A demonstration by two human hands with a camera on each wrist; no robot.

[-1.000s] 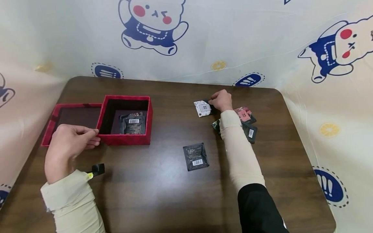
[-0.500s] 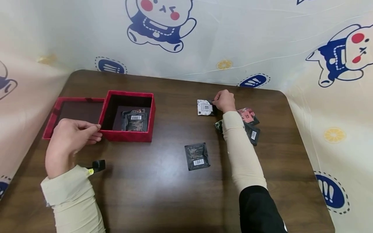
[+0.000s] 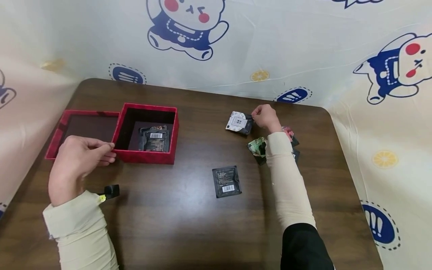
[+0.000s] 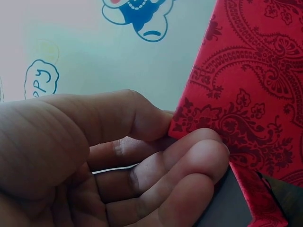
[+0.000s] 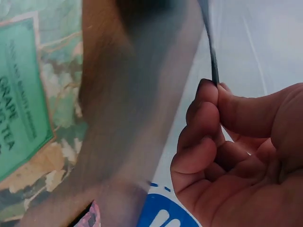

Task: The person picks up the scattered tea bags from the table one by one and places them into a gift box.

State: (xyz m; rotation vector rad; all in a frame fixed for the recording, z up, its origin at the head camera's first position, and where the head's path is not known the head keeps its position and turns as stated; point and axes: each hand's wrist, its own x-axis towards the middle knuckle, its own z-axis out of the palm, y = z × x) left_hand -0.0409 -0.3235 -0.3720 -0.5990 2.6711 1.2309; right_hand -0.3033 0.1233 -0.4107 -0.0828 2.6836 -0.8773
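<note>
Right hand [image 3: 266,118] has slid a bit toward 3 o'clock, and the white-and-black packet [image 3: 240,123] looks tilted now. Closest packet on the surface [image 3: 189,225] is a black packet [image 3: 227,182]; at its 10 o'clock, left hand [image 3: 81,155] fingers pinch a red box [image 3: 146,157] by the corner. Farther, around 12, right fingers grip that white-and-black one's edge.

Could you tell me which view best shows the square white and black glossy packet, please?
The head view, since the packet shows its labelled face. The right wrist view catches only its thin edge; the left wrist view, none.
</note>
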